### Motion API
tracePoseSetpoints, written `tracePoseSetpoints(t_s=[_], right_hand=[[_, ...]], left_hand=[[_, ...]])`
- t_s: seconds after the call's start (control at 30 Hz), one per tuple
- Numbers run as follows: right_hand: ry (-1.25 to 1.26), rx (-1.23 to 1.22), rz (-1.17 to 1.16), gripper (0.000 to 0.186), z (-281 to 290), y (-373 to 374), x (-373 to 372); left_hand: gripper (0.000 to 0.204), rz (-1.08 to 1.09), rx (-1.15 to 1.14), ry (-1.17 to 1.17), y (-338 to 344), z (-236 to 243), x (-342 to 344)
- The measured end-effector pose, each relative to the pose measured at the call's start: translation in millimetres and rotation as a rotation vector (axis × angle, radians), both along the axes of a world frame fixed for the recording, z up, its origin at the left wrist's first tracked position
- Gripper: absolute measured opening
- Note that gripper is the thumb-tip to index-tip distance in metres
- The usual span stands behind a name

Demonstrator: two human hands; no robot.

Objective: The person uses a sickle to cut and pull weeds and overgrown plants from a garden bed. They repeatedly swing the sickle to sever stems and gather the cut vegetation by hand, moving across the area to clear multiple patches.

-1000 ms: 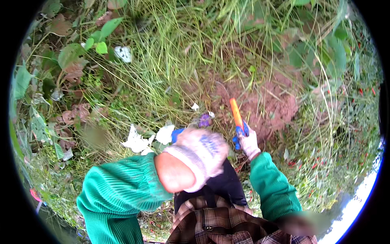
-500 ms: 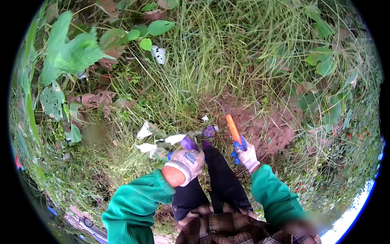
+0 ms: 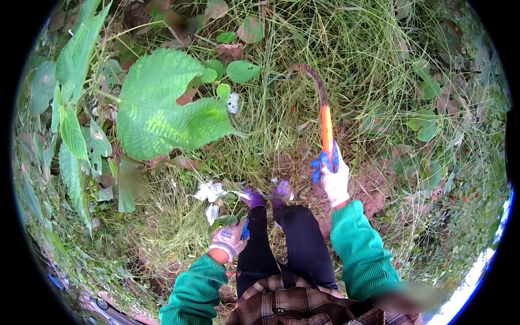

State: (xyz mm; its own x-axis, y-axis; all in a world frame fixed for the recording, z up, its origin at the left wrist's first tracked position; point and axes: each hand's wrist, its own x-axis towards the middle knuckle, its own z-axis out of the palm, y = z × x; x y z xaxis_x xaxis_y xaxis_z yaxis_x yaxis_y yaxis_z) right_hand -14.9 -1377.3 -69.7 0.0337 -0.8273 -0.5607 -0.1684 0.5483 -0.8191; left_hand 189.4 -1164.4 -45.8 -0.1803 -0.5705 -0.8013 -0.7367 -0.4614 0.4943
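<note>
My right hand (image 3: 334, 173), in a white glove with blue-coated fingers, is wrapped round the orange handle of a sickle (image 3: 326, 127). The sickle's dark curved blade reaches forward over the long grass (image 3: 276, 119), its tip bending left. My left hand (image 3: 229, 240), gloved the same way, is beside my left shin. Its back faces up and its blue fingers are mostly hidden against the dark trouser leg (image 3: 258, 235), so their grip does not show. White scraps (image 3: 210, 191) lie on the ground just ahead of that hand, near my purple shoes (image 3: 253, 198).
A large green leaf (image 3: 162, 108) hangs close at the left, with more leafy stems beside it. Bare reddish soil (image 3: 371, 197) lies right of my feet. Small red fruits or bits dot the greenery at the far right. A car (image 3: 103, 304) shows at the lower left edge.
My right hand has moved forward with the sickle, its blade now farther out over the grass. My left hand has drawn back from my feet to beside my shin. The large leaf appears nearer the middle.
</note>
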Motion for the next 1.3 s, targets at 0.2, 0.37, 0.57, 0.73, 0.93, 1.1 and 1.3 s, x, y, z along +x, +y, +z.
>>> tracePoseSetpoints(t_s=[0.2,0.37,0.57,0.73,0.93,1.1,1.3], right_hand=[[-0.027,-0.034,0.002,0.054,-54,-59,46],[-0.084,0.056,-0.009,0.046,-87,-75,53],[-0.186,0.474,0.008,0.017,-110,-126,65],[-0.216,0.488,0.128,0.021,-64,-77,46],[-0.247,0.54,0.151,0.043,-24,-94,28],[-0.241,0.247,0.034,0.053,-38,-117,25],[0.295,-0.531,0.846,0.052,-74,-197,50]], left_hand=[[0.06,0.036,-0.166,0.013,-51,-20,-4],[0.06,0.395,-0.353,0.155,-163,-31,-3],[0.095,0.742,-0.708,-0.157,-316,-102,12],[0.121,0.914,-0.364,-0.663,-393,-189,40],[0.113,1.21,0.053,-0.216,-406,-290,93],[0.056,0.868,-0.07,0.186,-387,-295,119],[0.055,1.173,0.084,-0.082,-402,-247,95]])
